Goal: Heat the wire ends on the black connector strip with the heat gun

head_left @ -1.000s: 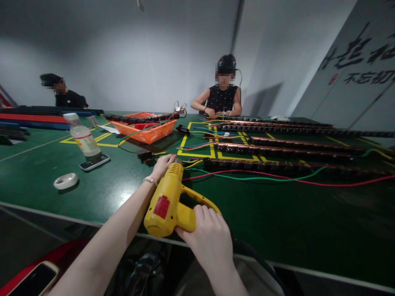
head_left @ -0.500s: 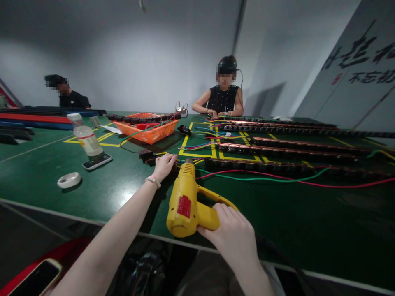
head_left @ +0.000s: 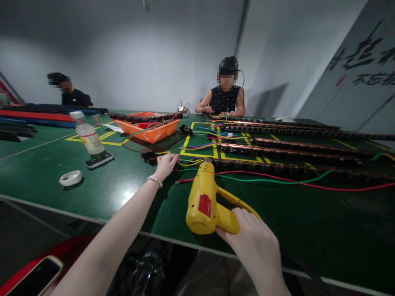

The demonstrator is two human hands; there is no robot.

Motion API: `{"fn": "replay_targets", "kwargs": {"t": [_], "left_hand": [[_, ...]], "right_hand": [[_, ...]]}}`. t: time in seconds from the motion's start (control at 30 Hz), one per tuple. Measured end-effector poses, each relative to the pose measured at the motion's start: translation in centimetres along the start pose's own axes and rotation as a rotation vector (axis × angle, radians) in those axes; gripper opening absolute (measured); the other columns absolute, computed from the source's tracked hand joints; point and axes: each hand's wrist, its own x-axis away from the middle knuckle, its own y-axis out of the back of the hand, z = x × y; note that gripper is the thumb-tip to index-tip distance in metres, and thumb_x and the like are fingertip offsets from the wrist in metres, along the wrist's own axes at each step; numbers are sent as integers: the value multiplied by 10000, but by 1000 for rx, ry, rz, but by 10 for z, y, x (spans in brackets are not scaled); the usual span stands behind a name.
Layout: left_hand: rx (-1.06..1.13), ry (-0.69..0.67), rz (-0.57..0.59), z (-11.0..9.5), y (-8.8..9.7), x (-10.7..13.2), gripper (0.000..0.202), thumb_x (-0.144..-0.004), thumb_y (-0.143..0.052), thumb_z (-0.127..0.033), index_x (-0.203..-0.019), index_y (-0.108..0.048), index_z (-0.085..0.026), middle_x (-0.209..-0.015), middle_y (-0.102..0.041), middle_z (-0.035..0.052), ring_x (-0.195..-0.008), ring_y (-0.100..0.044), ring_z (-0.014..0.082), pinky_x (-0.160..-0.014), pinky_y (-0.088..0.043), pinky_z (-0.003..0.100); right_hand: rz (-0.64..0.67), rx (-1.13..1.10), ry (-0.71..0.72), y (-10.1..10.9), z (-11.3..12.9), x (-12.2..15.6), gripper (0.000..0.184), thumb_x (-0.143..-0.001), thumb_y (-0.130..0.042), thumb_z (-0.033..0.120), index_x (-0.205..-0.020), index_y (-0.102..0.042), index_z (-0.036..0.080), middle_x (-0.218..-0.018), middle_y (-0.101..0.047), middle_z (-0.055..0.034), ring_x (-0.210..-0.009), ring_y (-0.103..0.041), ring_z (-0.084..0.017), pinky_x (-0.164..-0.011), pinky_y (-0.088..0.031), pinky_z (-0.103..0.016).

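Note:
A yellow heat gun (head_left: 202, 201) with a red label is held by its handle in my right hand (head_left: 253, 240). Its nozzle points away from me, toward the nearest long black strip (head_left: 259, 166) with copper edges. My left hand (head_left: 167, 165) is closed on the thin coloured wires (head_left: 189, 163) that run between this strip and a black connector (head_left: 148, 155); the fingers partly hide them. Left of the heat gun shows the lug end of a red wire (head_left: 182, 181), with a green wire (head_left: 268, 179) beside its long run to the right.
An orange basket (head_left: 151, 135) with a black strip across it stands beyond my left hand. On the left are a bottle (head_left: 89, 137), a black device (head_left: 98, 160) and a white oval object (head_left: 70, 178). Several more strips lie at right. Two people sit across the green table (head_left: 111, 201).
My right hand has moved the heat gun to the right, away from my left hand, uncovering the red wire's lug end. My left hand stays at the wires.

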Motion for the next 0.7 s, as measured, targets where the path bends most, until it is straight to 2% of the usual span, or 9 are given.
{"fn": "replay_targets", "kwargs": {"t": [0.27,0.47,0.6,0.7], "left_hand": [[79,-22,-35,6,-6,-2,468,-918,-329,-467,-635,-567,-180,-585,-584,-17,-611,-533,129,-636,-309,252],[150,-6,51,9,-9,-3,442,-892,-349,-465,-581,-489,-183,-533,-507,-16,-531,-458,120,-553,-289,244],[114,-21,35,13,-12,-6,439,-887,-337,-470,-580,-472,-187,-552,-509,-8,-554,-448,126,-562,-291,246],[102,-48,32,15,-15,-8,407,-887,-333,-443,-598,-463,-187,-587,-509,-6,-589,-450,127,-576,-295,243]], "right_hand": [[4,64,36,-1,9,1,425,-869,-423,598,-780,-499,190,-692,-501,-21,-685,-510,-197,-666,-320,-322],[10,41,11,-3,42,-1,384,-753,-640,538,-804,-494,187,-710,-501,-13,-692,-493,-204,-672,-316,-332],[-32,-11,-30,-8,66,-8,459,-608,-767,532,-744,-483,198,-687,-492,-2,-669,-482,-198,-665,-318,-333],[-35,-65,-5,-9,74,-12,473,-590,-783,533,-749,-491,197,-696,-511,-3,-675,-489,-193,-668,-325,-324]]}}
